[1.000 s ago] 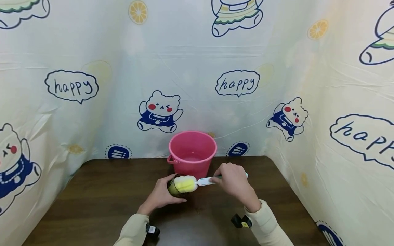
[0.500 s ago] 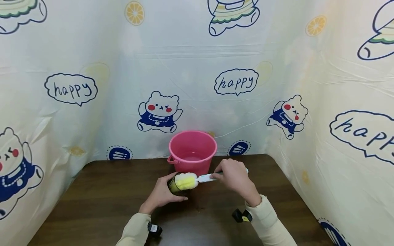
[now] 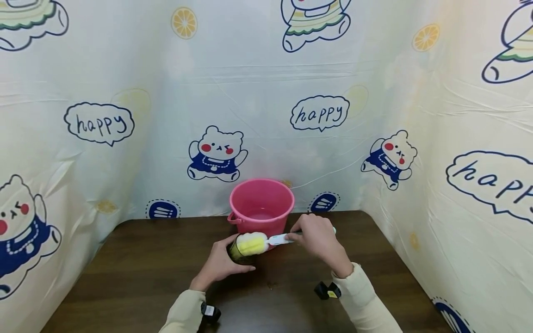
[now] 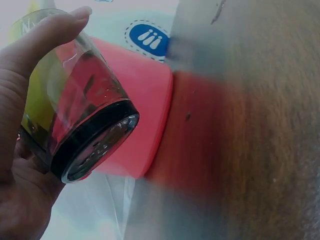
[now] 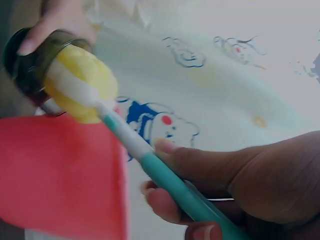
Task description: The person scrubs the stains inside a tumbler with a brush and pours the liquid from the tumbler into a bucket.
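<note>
My left hand (image 3: 222, 261) grips a dark, see-through glass cup (image 4: 85, 107), tilted with its mouth towards the right hand. In the right wrist view, a sponge brush (image 5: 82, 82) with a yellow and white head sits partly inside the cup's mouth. My right hand (image 3: 318, 238) holds the brush by its white and green handle (image 5: 165, 177), thumb on one side and fingers curled on the other. Through the cup's wall the yellow sponge shows in the left wrist view. Both hands are above the table, just in front of a pink bucket (image 3: 262, 226).
The bucket stands at the back of the dark wooden table (image 3: 137, 273), its handle lug on the left. A patterned curtain (image 3: 266, 152) with bears and "happy" bubbles hangs behind and at both sides. A few small drops or specks lie on the wood.
The cup and brush have shifted slightly up and to the right in the head view, along with both hands. The sponge stays partly in the cup, and the grips are the same.
</note>
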`<action>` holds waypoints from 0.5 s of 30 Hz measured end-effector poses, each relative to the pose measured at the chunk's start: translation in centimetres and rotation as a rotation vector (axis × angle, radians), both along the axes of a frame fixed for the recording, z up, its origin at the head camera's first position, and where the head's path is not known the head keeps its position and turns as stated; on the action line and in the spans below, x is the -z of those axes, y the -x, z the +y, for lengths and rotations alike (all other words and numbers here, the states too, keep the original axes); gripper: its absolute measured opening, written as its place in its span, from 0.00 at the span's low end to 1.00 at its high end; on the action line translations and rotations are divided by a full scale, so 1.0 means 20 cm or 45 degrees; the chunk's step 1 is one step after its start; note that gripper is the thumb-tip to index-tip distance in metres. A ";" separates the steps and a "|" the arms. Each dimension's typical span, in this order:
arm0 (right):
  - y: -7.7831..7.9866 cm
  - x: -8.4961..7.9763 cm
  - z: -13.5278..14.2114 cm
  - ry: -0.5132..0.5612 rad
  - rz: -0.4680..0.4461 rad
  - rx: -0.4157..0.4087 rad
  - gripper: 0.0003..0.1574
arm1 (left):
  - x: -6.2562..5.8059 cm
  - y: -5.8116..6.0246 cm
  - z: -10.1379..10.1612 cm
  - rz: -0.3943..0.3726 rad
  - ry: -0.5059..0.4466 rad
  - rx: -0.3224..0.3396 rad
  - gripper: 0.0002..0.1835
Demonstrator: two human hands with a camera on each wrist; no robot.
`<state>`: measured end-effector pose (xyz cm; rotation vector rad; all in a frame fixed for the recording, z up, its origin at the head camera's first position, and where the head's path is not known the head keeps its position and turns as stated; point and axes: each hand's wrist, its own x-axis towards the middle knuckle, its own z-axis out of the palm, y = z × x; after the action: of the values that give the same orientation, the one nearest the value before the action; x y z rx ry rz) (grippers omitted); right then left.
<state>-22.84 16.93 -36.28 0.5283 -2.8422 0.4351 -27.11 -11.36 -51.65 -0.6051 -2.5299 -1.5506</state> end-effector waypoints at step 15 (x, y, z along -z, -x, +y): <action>-0.02 0.00 0.01 0.005 -0.004 -0.016 0.08 | -0.02 0.00 0.01 0.000 0.022 -0.022 0.49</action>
<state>-22.43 17.14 -36.35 0.5451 -2.8419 0.4444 -27.14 -11.13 -51.27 -0.5835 -2.5440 -1.5252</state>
